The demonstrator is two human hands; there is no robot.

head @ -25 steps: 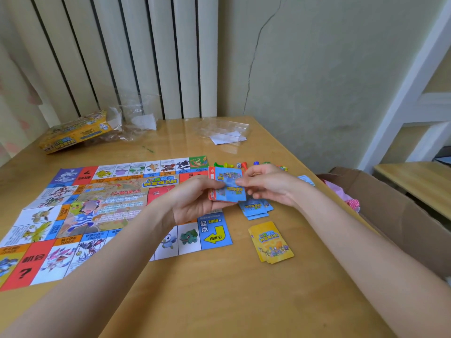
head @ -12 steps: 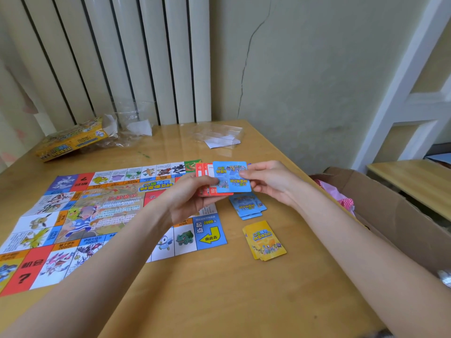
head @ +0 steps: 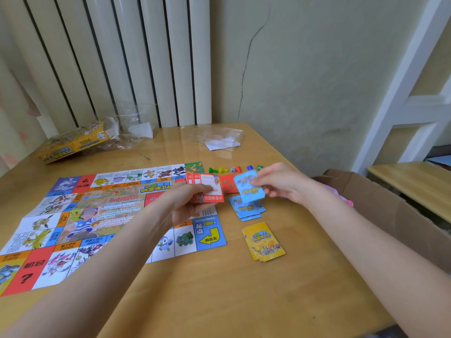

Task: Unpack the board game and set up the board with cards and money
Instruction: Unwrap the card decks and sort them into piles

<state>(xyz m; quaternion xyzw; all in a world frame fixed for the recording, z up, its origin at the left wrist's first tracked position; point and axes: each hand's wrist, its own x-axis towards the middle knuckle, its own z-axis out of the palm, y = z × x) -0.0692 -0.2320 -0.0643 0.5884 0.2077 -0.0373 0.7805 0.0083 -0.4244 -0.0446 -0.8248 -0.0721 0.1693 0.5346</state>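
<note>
— How far along is the setup?

— A good way, I'd say. The game board [head: 102, 215] lies unfolded on the wooden table [head: 219, 301], and the box [head: 73, 145] sits by the radiator with its plastic wrap. Beside the board there's a blue card pile [head: 247, 211], a yellow card pile [head: 264, 242], and the pawns [head: 220, 170] in a row.

— And the hands?

— The left hand [head: 185, 206] grips a fan of red-backed cards [head: 210, 189] above the board's corner. The right hand [head: 280, 182] pinches one blue card [head: 249, 189] just over the blue pile.

— What's left?

— Sorting those cards. I see no money laid out yet.
</note>
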